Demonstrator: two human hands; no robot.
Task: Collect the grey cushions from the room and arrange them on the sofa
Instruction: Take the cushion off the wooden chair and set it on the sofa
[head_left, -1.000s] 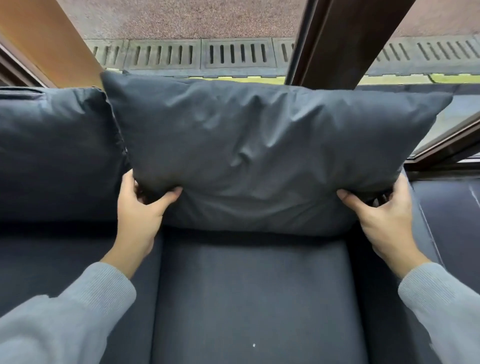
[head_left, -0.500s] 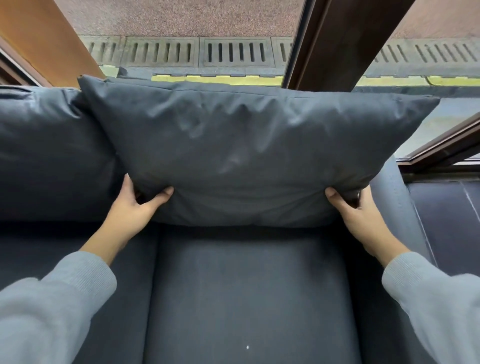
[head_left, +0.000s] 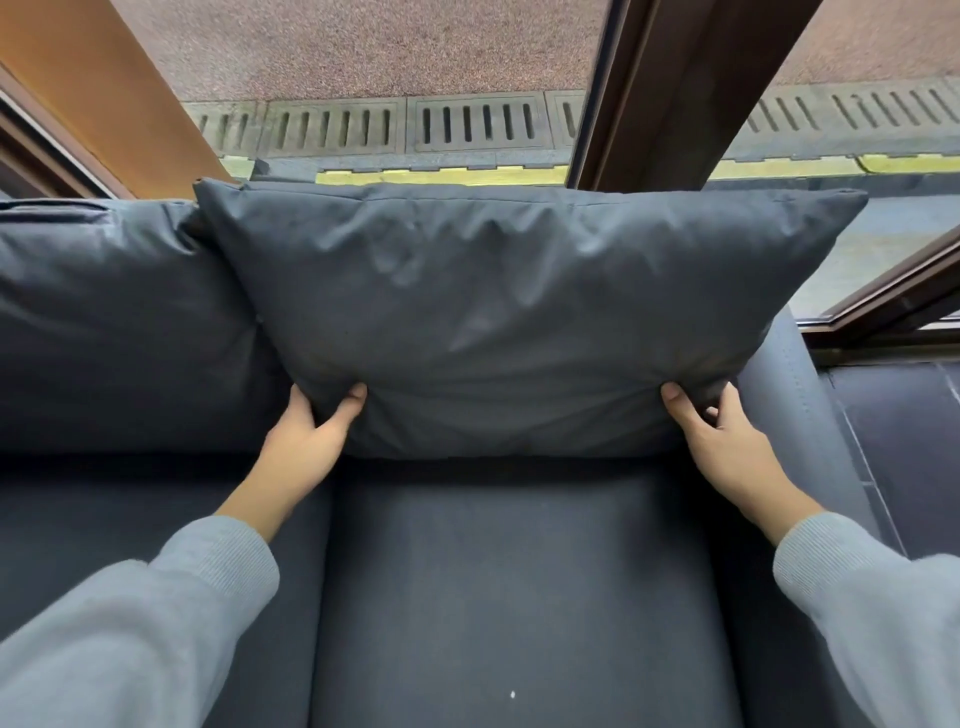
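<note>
A large dark grey cushion (head_left: 519, 312) stands upright against the back of the dark grey sofa (head_left: 509, 597), above its right seat. My left hand (head_left: 306, 441) grips the cushion's lower left corner, thumb on the front. My right hand (head_left: 727, 441) grips the lower right corner the same way. The cushion's bottom edge rests at the seat's rear. A second grey cushion (head_left: 114, 322) leans against the sofa back to the left, touching the held one.
The sofa's right armrest (head_left: 795, 415) runs beside my right hand. Behind the sofa is a window with a dark brown frame post (head_left: 675, 88), an orange-brown panel (head_left: 98, 88) at the left, and drain grates (head_left: 395, 124) outside. Dark floor tiles (head_left: 904, 447) lie to the right.
Both hands have pushed the cushion farther back and lower, so its bottom edge now sits at the rear of the seat. The view moved slightly closer.
</note>
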